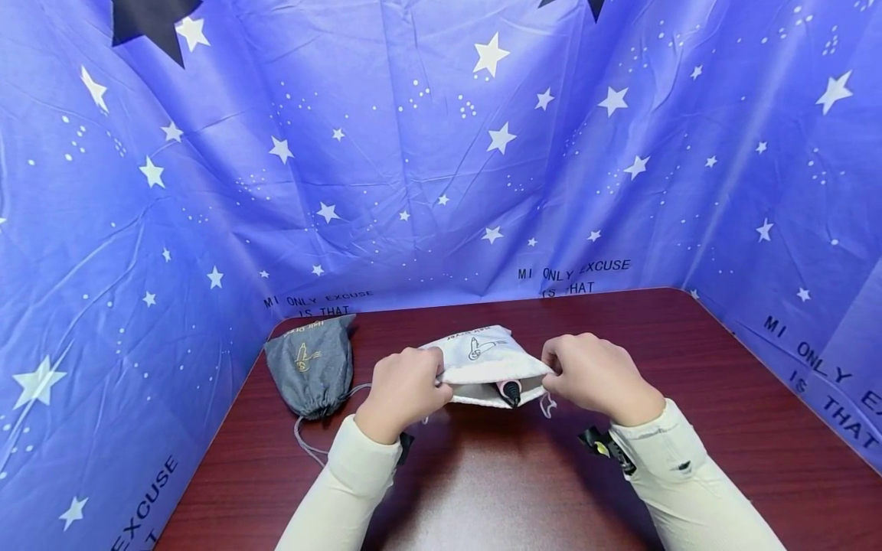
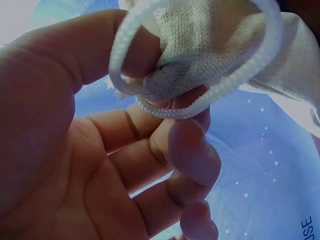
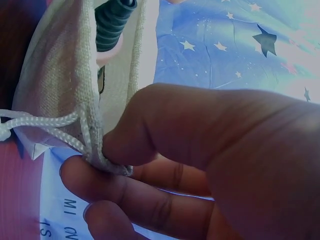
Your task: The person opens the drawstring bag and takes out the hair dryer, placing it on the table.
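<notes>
A white drawstring bag [image 1: 492,353], printed with a hair dryer drawing, is held with its mouth spread toward me. My left hand [image 1: 406,389] pinches the left corner of the mouth between thumb and fingers; a white cord [image 2: 245,75] loops beside those fingertips in the left wrist view. At the opposite corner, my right hand [image 1: 594,375] grips the hem between thumb and index finger, the cord's end hanging close by. Inside the opening shows a pink end with a ribbed black cord sleeve [image 1: 511,392], like a hair dryer's handle end; the rest is hidden in the bag.
A grey drawstring bag [image 1: 310,367] with gold print lies at the left of the dark red wooden table [image 1: 482,490], its grey cord trailing toward me. Blue star-printed cloth [image 1: 413,153] surrounds the table at the back and both sides.
</notes>
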A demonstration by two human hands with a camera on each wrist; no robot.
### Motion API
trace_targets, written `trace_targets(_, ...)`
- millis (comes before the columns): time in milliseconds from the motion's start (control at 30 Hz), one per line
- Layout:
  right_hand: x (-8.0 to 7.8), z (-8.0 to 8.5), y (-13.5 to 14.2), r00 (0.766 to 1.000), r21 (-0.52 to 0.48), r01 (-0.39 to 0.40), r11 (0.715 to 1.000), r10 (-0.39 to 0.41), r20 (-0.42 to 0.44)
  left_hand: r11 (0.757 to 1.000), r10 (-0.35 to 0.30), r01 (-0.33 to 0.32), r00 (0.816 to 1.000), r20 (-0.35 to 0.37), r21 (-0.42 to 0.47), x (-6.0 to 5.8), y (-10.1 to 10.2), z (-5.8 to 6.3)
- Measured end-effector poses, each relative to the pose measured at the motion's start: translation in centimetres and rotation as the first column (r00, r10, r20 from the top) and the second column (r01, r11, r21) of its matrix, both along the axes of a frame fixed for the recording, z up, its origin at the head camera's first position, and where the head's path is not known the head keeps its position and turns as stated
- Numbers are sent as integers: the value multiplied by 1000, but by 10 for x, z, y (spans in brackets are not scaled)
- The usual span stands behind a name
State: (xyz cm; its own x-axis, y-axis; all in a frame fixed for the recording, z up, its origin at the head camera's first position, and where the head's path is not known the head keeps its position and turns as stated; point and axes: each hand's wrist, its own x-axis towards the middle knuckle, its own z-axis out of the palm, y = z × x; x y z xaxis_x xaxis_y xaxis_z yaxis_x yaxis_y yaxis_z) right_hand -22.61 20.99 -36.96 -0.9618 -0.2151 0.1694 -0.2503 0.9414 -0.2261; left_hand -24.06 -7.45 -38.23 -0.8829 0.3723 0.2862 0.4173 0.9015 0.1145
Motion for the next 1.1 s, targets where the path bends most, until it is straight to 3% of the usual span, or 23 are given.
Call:
trace_targets(800, -1, 3, 6, 999, -24, 1, 1000, 0, 42, 999, 35, -33, 996, 87, -22, -1, 1, 0)
trace_targets(1100, -2, 2, 4, 999, -6, 7, 1000, -7, 44, 998, 23, -20, 998, 62, -52, 0, 3, -1)
